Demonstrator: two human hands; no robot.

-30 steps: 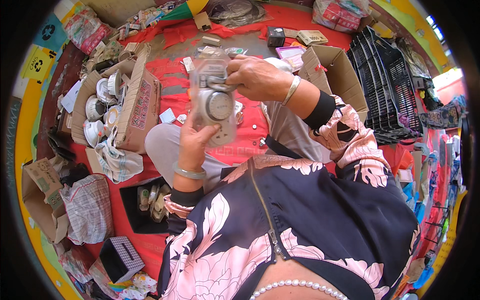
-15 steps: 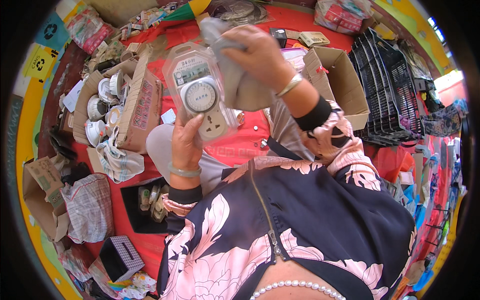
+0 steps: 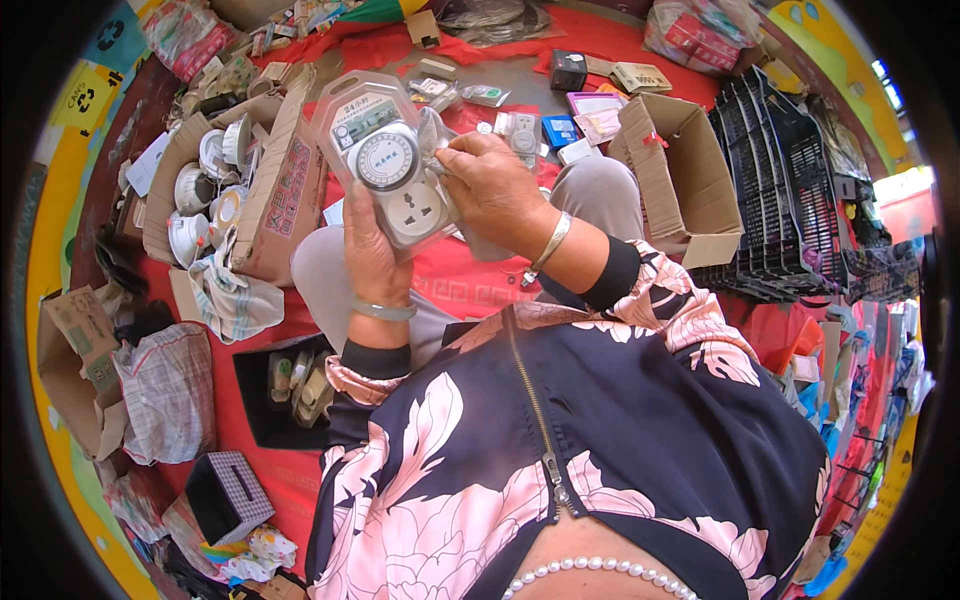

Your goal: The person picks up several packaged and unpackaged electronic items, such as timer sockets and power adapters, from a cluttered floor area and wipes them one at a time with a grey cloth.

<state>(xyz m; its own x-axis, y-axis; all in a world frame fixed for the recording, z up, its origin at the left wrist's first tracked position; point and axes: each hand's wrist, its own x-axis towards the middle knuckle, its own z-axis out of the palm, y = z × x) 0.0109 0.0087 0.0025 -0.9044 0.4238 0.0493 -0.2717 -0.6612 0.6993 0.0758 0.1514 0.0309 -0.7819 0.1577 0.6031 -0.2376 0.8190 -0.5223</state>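
Here, left hand [image 3: 377, 248] clasps the lower left edge of one white, round-dialled plastic timer socket [image 3: 392, 168], clear-packed, long axis tilting up-left between the hands; crumpled greyish wad [image 3: 431, 134] at its right edge, pinched by right hand [image 3: 500, 190].

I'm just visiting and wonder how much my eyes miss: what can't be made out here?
Left hand: head view, most fingers hidden behind the clear dial pack.
Greyish thing: head view, full shape partly covered by the right hand.
Checked bag: head view, contents hidden by its sides.
Pearl necklace: head view, the rest cut off by the lower edge.
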